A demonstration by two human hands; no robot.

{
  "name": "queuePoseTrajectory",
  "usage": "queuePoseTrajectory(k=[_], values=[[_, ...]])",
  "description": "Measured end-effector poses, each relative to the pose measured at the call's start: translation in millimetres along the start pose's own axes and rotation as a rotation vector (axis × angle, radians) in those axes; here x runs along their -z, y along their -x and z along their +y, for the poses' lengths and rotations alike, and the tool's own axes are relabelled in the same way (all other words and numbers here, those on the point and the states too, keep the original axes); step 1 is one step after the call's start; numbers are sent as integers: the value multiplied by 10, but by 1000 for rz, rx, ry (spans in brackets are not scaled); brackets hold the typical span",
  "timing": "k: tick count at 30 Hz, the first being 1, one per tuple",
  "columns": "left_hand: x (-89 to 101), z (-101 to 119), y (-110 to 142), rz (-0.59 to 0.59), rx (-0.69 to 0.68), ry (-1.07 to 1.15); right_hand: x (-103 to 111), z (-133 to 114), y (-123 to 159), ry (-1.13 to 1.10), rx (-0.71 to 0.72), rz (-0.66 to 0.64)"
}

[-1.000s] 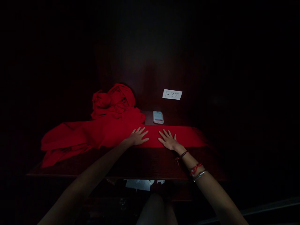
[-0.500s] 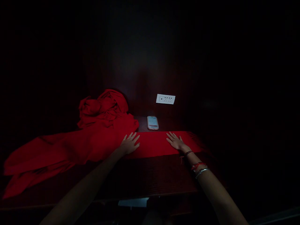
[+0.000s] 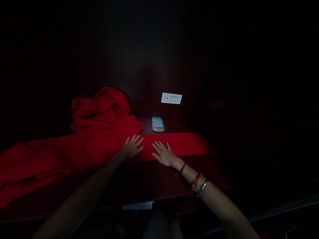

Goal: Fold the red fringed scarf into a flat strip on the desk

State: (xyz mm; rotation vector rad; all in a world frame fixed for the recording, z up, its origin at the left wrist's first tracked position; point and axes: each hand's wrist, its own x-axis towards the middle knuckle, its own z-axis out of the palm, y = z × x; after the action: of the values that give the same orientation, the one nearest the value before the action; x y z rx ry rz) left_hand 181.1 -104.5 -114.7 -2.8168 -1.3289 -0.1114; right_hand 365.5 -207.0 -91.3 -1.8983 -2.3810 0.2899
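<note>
Left hand (image 3: 132, 148) and right hand (image 3: 164, 155), each spread apart, touch red cloth (image 3: 186, 144); beyond are one phone (image 3: 158, 124), one socket (image 3: 171, 98); nearer, some table (image 3: 161, 182) before its edge.

Phone (image 3: 158, 124) lies behind cloth (image 3: 99, 144).

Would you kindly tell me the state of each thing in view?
Red cloth: flat at right, bunched at left
Phone: lying face up, screen lit
Wall socket: nothing plugged in
Left hand: open, palm down on cloth
Right hand: open, palm down on cloth

Room rightward, cloth heap (image 3: 104, 108) leftward
</note>
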Motion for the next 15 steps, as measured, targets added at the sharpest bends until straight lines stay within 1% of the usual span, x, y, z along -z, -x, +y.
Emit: queuePoseTrajectory(k=[1,3,5,8,10,12,13,15], values=[[-3,-5,2,2,-2,-2,-12,16,23,2,-14,-14],[-2,-10,7,5,-9,-2,-1,185,111,13,-66,-38],[1,-12,10,7,-9,-1,44,474,244,37,-137,-44],[2,-16,5,8,-3,3,134,926,469,72,-291,-31],[8,-13,1,5,6,6,197,1112,578,85,-391,-35],[29,9,7,28,3,-3,257,1137,614,91,-435,-32],[47,31,16,60,-12,-12,284,1085,599,86,-429,-22],[89,99,47,141,-66,-24,317,867,515,61,-358,15]])
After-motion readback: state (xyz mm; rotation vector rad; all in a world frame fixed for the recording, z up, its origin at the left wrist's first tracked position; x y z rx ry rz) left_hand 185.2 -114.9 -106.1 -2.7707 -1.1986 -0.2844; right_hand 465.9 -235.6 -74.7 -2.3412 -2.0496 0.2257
